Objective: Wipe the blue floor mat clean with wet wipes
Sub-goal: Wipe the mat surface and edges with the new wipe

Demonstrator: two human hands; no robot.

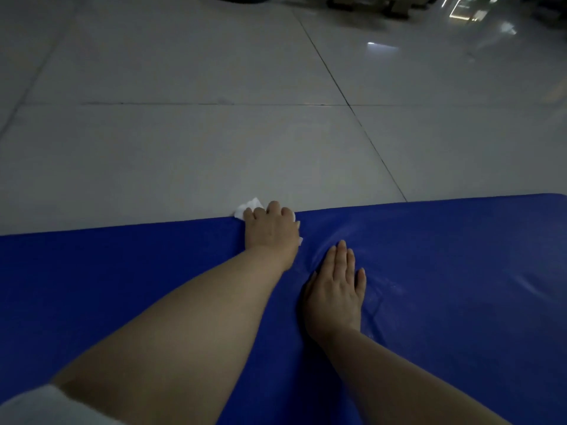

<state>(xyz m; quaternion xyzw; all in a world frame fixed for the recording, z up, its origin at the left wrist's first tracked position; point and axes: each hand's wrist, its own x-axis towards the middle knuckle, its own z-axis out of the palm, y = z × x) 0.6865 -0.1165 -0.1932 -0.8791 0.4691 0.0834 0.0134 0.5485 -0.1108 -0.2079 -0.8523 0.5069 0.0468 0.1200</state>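
The blue floor mat fills the lower half of the head view, its far edge running across the middle. A white wet wipe sticks out past that far edge. My left hand grips the wipe with curled fingers, pressing it on the mat's edge. My right hand lies flat on the mat just to the right and nearer to me, fingers straight. The mat shows a faint wet sheen and creases to the right of my right hand.
Glossy grey floor tiles stretch beyond the mat. Dark furniture bases and light reflections sit at the far top right. A white sleeve shows at the bottom left.
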